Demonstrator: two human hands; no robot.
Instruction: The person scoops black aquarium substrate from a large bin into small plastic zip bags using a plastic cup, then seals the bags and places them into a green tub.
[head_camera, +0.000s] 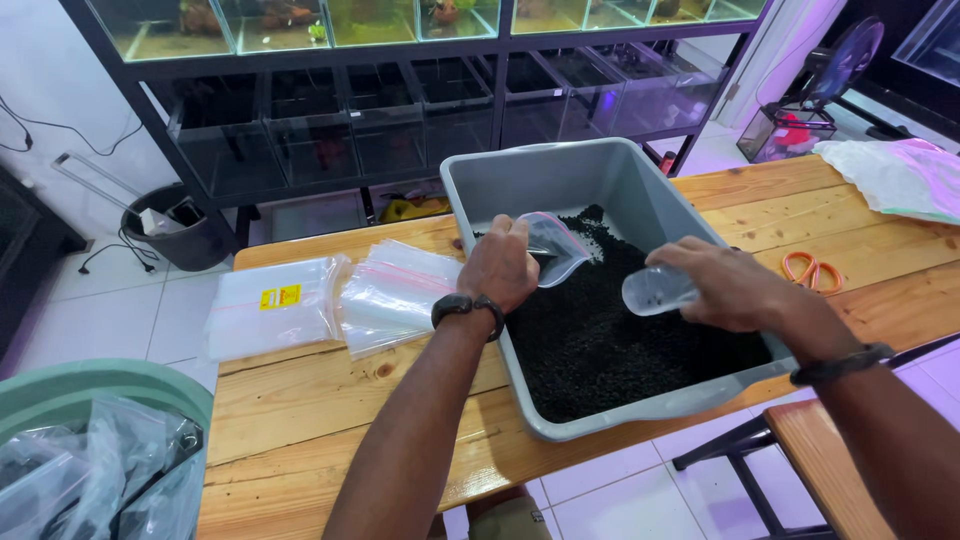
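Note:
A grey plastic tub (470, 190) sits on the wooden table (330, 400), filled with black granular substrate (610, 345). My left hand (498, 268) holds a small clear zip bag (553, 247) open over the tub; the bag has a pink seal strip and some black grains inside. My right hand (728, 285) grips a small clear plastic cup (655, 291) tipped on its side just right of the bag, with dark grains in it. Both wrists wear dark bands.
Stacks of clear zip bags (330, 300) lie left of the tub. Orange-handled scissors (812, 268) and more plastic bags (895, 175) lie at the right. A green bin (100, 385) with filled bags stands at lower left. Glass aquariums on a black rack (400, 110) stand behind.

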